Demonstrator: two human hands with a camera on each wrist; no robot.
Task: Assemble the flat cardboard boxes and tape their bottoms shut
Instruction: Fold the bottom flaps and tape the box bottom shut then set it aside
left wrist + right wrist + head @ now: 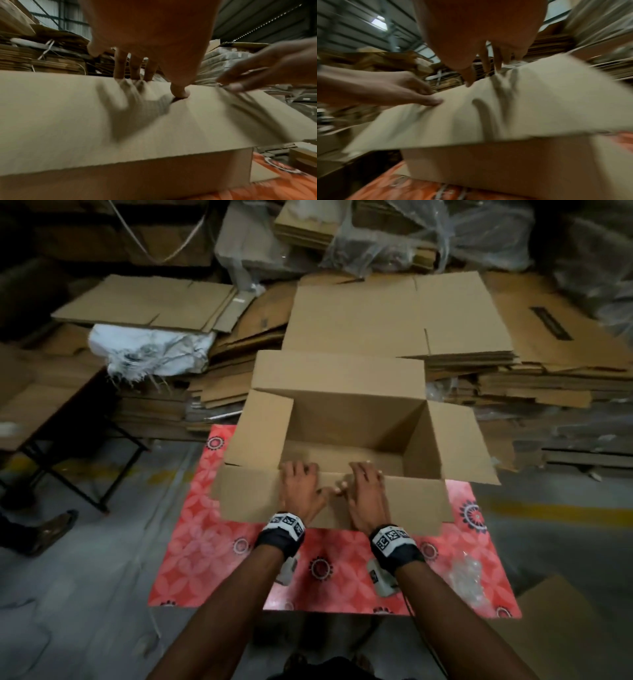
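An erected cardboard box [342,419] stands open side up on a red patterned mat [212,542], its four flaps spread outward. Both hands are on the near flap [246,498], side by side at its middle. My left hand [301,487] hooks its fingers over the fold into the box, with the thumb [178,93] pressed on the flap [85,121]. My right hand [366,491] holds the same fold in the same way, fingers [488,63] behind the edge of the flap [539,101]. The box floor is partly hidden by the hands. No tape shows on the box.
Stacks of flat cardboard [394,313] fill the floor behind the box. At the left are a white sack [147,344], a folding table [51,412] and another person's shoe [51,529]. Crumpled clear plastic [467,577] lies on the mat's right. A cardboard piece [565,628] sits at bottom right.
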